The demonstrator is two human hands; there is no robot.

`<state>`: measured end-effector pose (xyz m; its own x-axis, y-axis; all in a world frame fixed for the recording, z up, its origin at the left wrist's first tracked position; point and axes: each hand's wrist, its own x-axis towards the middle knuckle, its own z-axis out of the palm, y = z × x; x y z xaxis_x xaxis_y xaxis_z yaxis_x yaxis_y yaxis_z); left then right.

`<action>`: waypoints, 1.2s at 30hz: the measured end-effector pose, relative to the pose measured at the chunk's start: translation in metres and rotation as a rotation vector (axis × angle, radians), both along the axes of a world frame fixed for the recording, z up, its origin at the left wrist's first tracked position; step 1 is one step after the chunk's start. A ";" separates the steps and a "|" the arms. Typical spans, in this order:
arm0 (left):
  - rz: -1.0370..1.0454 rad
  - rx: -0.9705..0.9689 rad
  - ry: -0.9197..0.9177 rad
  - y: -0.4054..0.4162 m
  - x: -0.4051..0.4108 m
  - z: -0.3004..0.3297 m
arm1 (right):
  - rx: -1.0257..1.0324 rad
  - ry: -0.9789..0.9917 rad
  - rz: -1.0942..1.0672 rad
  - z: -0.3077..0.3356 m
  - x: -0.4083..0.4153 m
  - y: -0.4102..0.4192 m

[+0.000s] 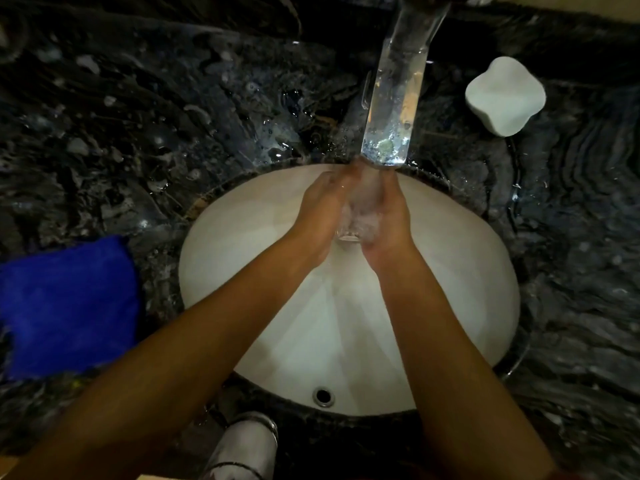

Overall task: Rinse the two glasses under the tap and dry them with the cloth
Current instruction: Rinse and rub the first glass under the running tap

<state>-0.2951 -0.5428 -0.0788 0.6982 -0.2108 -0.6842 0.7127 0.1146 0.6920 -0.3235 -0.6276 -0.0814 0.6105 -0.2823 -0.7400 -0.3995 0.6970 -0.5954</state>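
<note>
Looking down from the head camera, a white sink (450, 271) sits sunk into a dark, wet stone tabletop (138, 133). The sink's round edge runs close under the tap (394, 98), which sticks out over the far side of the bowl. Both hands are together in the middle of the sink, right under the end of the tap. The left hand (322, 209) and the right hand (388, 216) are cupped around one clear glass (349, 230), one on each side, with the fingers curled on it. Water is splashing over the glass, so what is inside it is too blurry to tell. There is open white bowl all around the hands, and the drain hole (323, 396) is at the near edge. A blue cloth (69, 306) lies flat on the tabletop to the left of the sink, well apart from the hands. A white dish (505, 95) with wavy sides sits on the tabletop to the right of the tap. A shiny cup shape (246, 445) shows at the bottom edge, near the left arm. No writing can be read anywhere.
</note>
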 end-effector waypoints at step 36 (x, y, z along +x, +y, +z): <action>0.187 0.155 -0.081 -0.010 -0.006 0.003 | -0.426 0.173 0.203 0.014 -0.016 0.011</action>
